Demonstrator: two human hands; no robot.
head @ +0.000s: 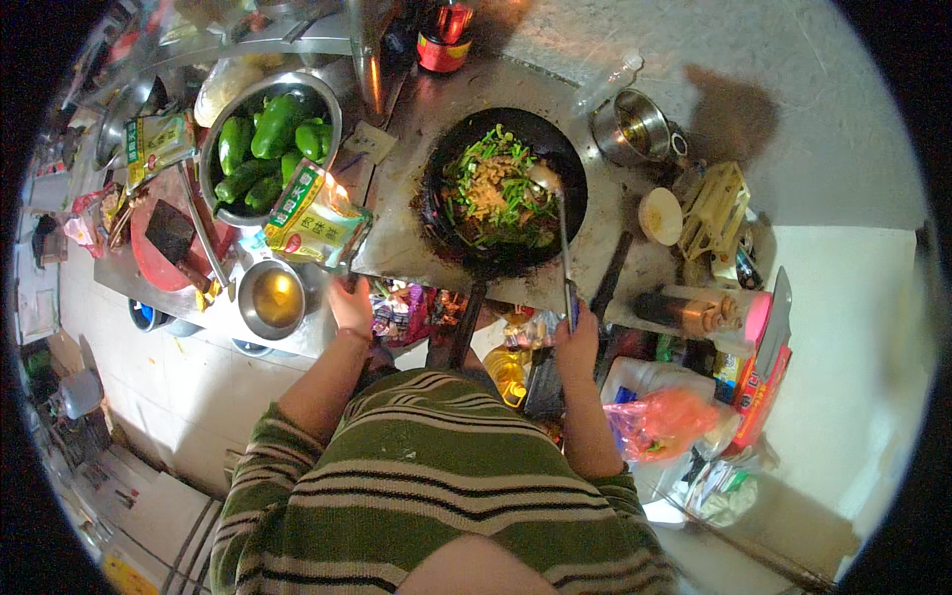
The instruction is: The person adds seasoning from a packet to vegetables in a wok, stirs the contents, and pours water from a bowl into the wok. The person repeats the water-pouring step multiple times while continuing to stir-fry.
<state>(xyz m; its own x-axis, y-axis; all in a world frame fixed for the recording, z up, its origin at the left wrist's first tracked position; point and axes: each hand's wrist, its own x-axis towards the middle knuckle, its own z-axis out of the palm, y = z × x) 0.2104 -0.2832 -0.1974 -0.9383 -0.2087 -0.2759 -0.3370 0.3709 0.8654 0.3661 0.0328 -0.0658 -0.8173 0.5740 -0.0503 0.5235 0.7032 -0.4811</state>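
Note:
My right hand (577, 346) grips the handle of a long metal ladle (564, 245), whose bowl rests in the food inside a black wok (573, 141). Chopped green vegetables (476, 160) lie in the wok with a light brown heap of food (497, 182) on top. At the counter's front edge is my left hand (349, 306), its fingers just below a green and yellow printed packet (316, 219); whether they hold the packet or the edge is unclear. Left of that hand stands a metal bowl (272, 297) of yellowish liquid.
A steel basin (336, 123) holds several green peppers (275, 126). A cleaver (169, 230) lies on a red cutting board (149, 264). Right of the wok are a metal pot (631, 126) and a pale bowl (660, 216). The wok's handle (470, 320) juts towards me.

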